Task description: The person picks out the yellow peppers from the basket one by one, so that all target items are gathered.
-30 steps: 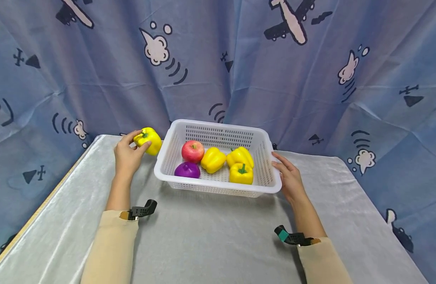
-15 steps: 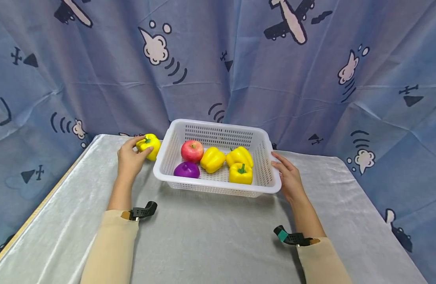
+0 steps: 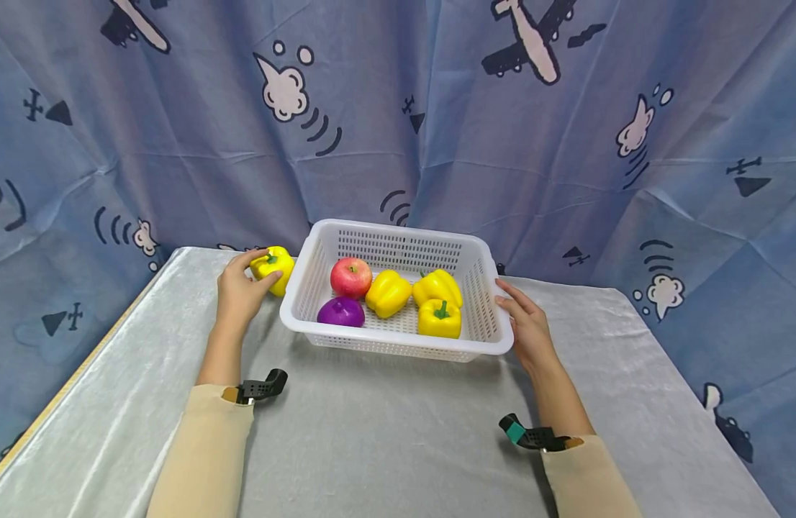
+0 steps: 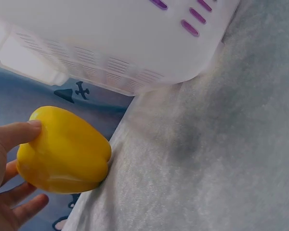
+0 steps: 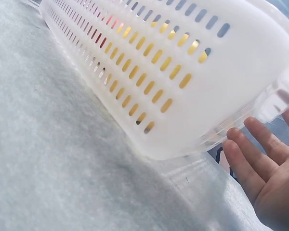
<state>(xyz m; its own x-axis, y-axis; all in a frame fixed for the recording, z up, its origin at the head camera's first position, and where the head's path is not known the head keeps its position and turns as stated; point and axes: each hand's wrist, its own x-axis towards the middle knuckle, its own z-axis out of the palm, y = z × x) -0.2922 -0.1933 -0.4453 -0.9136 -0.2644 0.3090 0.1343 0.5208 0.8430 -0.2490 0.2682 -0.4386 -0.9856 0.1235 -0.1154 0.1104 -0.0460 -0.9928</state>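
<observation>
My left hand [image 3: 240, 288] holds a yellow bell pepper [image 3: 276, 267] just left of a white slotted plastic basket [image 3: 398, 337]. In the left wrist view, the thumb presses on one side of that bell pepper [image 4: 70, 154], with other fingers behind it. Its underside is right at the cloth. My right hand [image 3: 530, 327] touches the basket's right end near the rim. The right wrist view shows its fingers [image 5: 265, 144] extended along the basket's outer wall [image 5: 221, 82]. Inside the basket lie a red apple [image 3: 351, 278], a purple onion [image 3: 341, 311] and several more yellow bell peppers [image 3: 389, 293].
A pale grey cloth [image 3: 385, 432] covers the table, whose wooden edge [image 3: 68, 392] shows at the left. Behind the basket hangs a blue curtain [image 3: 398, 108] printed with airplanes and clouds. Both wrists wear black camera mounts [image 3: 263, 386].
My left hand has lowered the yellow bell pepper toward the cloth and shifted it slightly right, mostly in the earlier half second. My right hand and the basket stay in place.
</observation>
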